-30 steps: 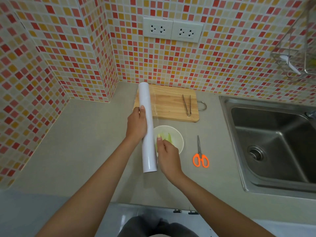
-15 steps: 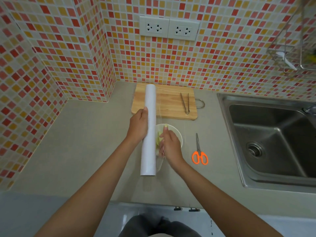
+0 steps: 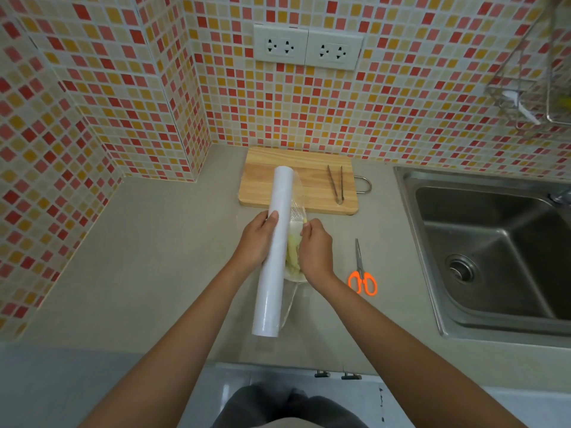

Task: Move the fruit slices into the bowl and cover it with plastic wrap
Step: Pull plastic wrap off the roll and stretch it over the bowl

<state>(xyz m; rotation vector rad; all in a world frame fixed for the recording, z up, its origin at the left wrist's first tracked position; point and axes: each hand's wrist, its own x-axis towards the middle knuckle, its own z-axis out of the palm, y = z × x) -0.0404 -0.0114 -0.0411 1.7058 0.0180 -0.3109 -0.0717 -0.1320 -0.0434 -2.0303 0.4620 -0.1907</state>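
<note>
Plastic wrap roll held over the bowl of fruit slices

The roll (image 3: 273, 248) is gripped around its middle by the left hand (image 3: 257, 242); film is pinched beside it by the curled right hand (image 3: 315, 251). The bowl (image 3: 295, 274) on the counter (image 3: 154, 257) is mostly hidden beneath both, with pale fruit slices (image 3: 292, 251) seen dimly through film. Since a second ago, the right hand has been moved farther over the bowl.

bare counter (image 3: 148, 257) open to the left of the plastic wrap roll (image 3: 273, 251), scissors (image 3: 361, 273) lying just right of the hands, cutting board (image 3: 278, 177) with tongs (image 3: 336, 183) blocking behind, sink (image 3: 494, 251) dropping away right
</note>
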